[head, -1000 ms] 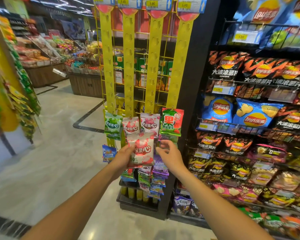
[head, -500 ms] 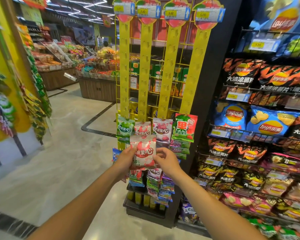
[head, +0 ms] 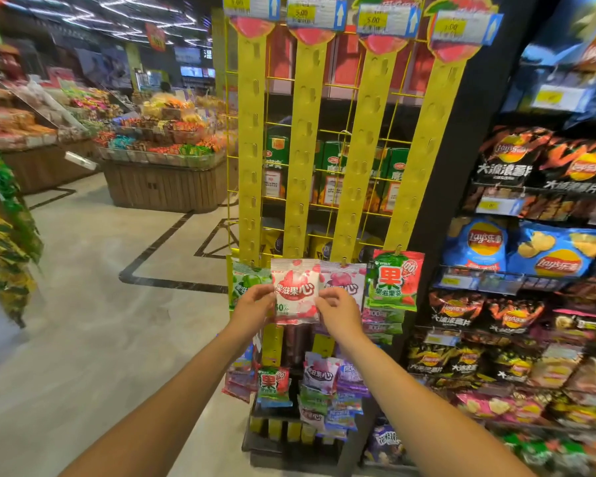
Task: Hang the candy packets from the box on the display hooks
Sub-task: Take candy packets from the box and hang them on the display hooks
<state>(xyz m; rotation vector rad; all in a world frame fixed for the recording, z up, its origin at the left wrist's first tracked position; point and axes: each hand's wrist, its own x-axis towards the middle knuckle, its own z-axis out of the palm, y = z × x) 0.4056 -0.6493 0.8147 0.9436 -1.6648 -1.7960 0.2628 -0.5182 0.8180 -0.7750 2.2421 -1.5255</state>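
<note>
Left hand (head: 252,304) and right hand (head: 338,309) pinch the white candy packet (head: 295,287), mid-hanging; next its top must catch the yellow strip (head: 303,149) above them.

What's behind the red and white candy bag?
The second yellow strip runs down behind the red and white bag; a purple packet peeks out at its right. Any hook there is covered.

I see the candy packet (head: 296,294) is white, splashed with red fruit shapes and white lettering, before plain yellow display strips (head: 301,149). Its neighbours are a pale purple packet (head: 350,277), a green-and-red packet (head: 393,284), and blue chip bags (head: 486,242).
</note>
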